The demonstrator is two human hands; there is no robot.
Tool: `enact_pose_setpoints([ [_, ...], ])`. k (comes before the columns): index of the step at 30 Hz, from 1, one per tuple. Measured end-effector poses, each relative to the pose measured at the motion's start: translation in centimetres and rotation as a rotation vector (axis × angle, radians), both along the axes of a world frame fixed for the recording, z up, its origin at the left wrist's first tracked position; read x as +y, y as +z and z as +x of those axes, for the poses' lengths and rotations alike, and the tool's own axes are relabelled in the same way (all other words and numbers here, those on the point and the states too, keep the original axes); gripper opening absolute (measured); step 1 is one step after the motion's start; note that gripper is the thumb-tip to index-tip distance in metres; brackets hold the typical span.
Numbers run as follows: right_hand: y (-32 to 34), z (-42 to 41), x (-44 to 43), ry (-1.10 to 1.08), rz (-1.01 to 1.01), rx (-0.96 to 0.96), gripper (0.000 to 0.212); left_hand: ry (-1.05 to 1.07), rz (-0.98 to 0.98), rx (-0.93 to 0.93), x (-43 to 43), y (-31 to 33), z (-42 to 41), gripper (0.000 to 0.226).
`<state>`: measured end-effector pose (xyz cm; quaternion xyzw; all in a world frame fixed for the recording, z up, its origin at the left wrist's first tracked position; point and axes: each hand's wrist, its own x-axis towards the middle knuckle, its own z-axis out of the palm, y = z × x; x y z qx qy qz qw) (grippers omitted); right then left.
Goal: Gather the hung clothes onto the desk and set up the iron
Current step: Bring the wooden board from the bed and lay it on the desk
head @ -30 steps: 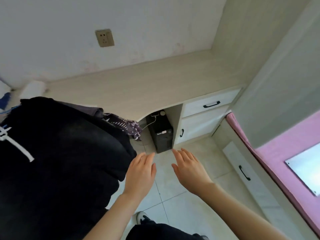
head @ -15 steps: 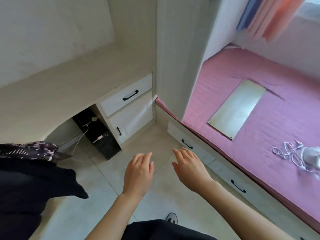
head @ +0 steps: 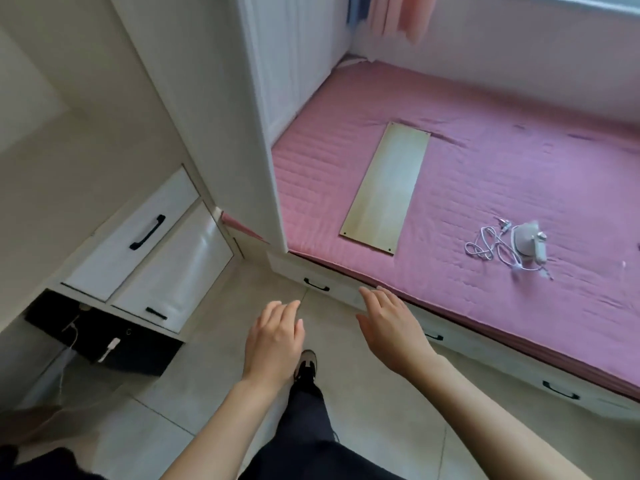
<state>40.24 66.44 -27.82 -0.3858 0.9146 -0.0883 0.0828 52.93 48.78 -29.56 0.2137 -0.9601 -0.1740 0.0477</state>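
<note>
Left hand (head: 275,336) and right hand (head: 391,327) empty, fingers loose; iron (head: 528,242) on bed (head: 485,161), right of frame, nearer right hand

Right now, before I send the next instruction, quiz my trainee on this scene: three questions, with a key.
1. True or false: one of the hands grips the iron.
2. Where does the iron lie? A) on the pink mattress B) on the pale board C) in a drawer.
3. Fill in: in the head view the white cord lies coiled to the iron's ___.
Key: 1 false, the left hand and right hand are open and empty; 2 A; 3 left.
</note>
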Motion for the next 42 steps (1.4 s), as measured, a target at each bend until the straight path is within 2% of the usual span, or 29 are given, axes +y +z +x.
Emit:
enact_pose_setpoints([
  [6, -0.8, -6.7, -0.7, -0.135, 0.027, 0.032, 0.049, -0.109, -0.033, -0.020, -2.7, -1.4, -8.8, 0.037],
  [15, -2.2, -15.3, -3.3, -0.254, 0.041, 0.041, 0.046, -0.309, -0.043, -0.082, -6.6, -1.8, -21.0, 0.050],
  [23, -3.9, -21.9, -3.0, -0.316, 0.058, 0.012, 0.048, -0.411, -0.024, -0.134, -6.4, -3.7, -29.3, 0.050],
  [34, -7.6, -35.6, -0.1, -0.187, 0.110, -0.073, 0.043, -0.245, 0.075, -0.334, -4.1, -8.2, -40.1, 0.050],
  [39, -12.0, -41.4, 0.4, -0.064, 0.199, -0.136, 0.039, -0.120, 0.128, -0.418, -4.1, -12.0, -44.4, 0.048],
  [42, -15.6, -44.4, 0.0, -0.072, 0.222, -0.219, 0.037, -0.046, 0.184, -0.447, -4.6, -14.8, -47.0, 0.047],
])
